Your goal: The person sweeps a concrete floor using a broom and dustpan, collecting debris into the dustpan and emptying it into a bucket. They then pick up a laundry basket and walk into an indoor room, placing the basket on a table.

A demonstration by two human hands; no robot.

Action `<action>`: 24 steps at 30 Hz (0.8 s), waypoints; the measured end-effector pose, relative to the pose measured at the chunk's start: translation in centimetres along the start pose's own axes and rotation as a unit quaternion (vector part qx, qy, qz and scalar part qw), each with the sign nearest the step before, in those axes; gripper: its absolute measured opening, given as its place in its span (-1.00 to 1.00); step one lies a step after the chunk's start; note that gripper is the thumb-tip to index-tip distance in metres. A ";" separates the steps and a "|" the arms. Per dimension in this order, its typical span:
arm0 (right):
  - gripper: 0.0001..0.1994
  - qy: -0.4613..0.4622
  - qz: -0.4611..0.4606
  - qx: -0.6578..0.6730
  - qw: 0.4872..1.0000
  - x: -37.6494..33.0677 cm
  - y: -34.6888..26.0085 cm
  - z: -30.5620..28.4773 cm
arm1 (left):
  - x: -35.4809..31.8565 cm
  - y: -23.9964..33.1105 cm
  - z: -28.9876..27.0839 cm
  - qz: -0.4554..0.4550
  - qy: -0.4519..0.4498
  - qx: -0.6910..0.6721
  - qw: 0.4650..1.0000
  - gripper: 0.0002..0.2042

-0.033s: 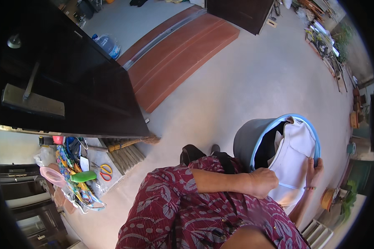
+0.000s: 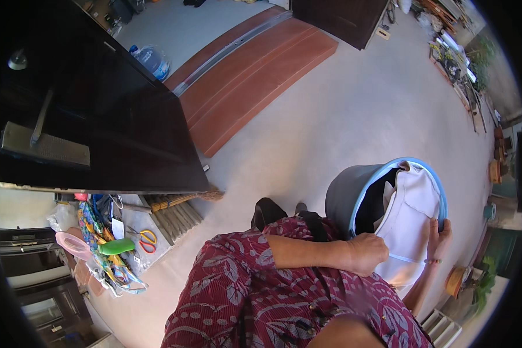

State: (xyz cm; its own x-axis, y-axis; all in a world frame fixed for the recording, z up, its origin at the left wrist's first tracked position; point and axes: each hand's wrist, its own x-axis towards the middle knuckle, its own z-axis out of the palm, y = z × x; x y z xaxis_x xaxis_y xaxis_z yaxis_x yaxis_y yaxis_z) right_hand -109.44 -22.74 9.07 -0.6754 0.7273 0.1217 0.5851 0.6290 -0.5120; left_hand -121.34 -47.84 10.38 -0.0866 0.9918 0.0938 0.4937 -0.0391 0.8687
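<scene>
- The left hand (image 2: 366,253) is curled into a loose fist at the near rim of the bucket (image 2: 339,200), at about 6 o'clock of its opening, knuckles up, gripping the rim together with the edge of the white cloth (image 2: 410,223).
- The right hand (image 2: 438,239) lies flat on the rim at about 4 o'clock, fingers stretched upward along the blue edge, pressing the cloth there.
- Both forearms come in bare from the patterned maroon shirt (image 2: 255,296), the left one lying across the chest.
- The bucket is grey plastic with a light blue rim, round, tilted toward the person; the smooth white cloth drapes over its right half, with dark fabric in the left half.
- It stands on a pale, smooth concrete floor (image 2: 342,110) in sunlight.
- At 11 o'clock lies a reddish-brown ramp (image 2: 255,81); at 9 o'clock a dark glossy door (image 2: 98,116).
- At 8 o'clock a cluttered counter (image 2: 130,226) carries orange-handled scissors (image 2: 147,239) and a green bottle (image 2: 117,247).
</scene>
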 end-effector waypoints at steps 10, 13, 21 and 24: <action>-0.71 -0.027 -0.019 -0.050 0.998 15.3 -14.6 11.4 | 0.4 -12.2 -17.8 -0.052 0.002 0.025 0.998 -0.84; -0.71 -0.010 -0.015 -0.074 0.997 18.2 -18.8 13.7 | 0.4 -14.7 -23.8 -0.039 -0.011 0.028 0.999 -0.84; -0.72 0.011 -0.039 0.021 0.999 25.6 -29.6 17.5 | -1.0 -17.4 -36.0 -0.031 0.049 0.050 0.997 -0.91; -0.71 0.005 -0.074 0.035 0.997 29.6 -33.9 19.4 | -1.6 -19.1 -40.7 -0.048 0.076 0.041 0.995 -0.91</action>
State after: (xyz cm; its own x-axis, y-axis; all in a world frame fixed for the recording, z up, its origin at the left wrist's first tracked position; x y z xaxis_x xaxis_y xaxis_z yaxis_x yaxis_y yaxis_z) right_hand -157.94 -27.88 13.58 -0.7477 0.6306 0.2081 0.4464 0.7093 -0.5456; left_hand -165.81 -53.61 13.39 -0.2638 0.9603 0.0910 0.5461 0.0709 0.8347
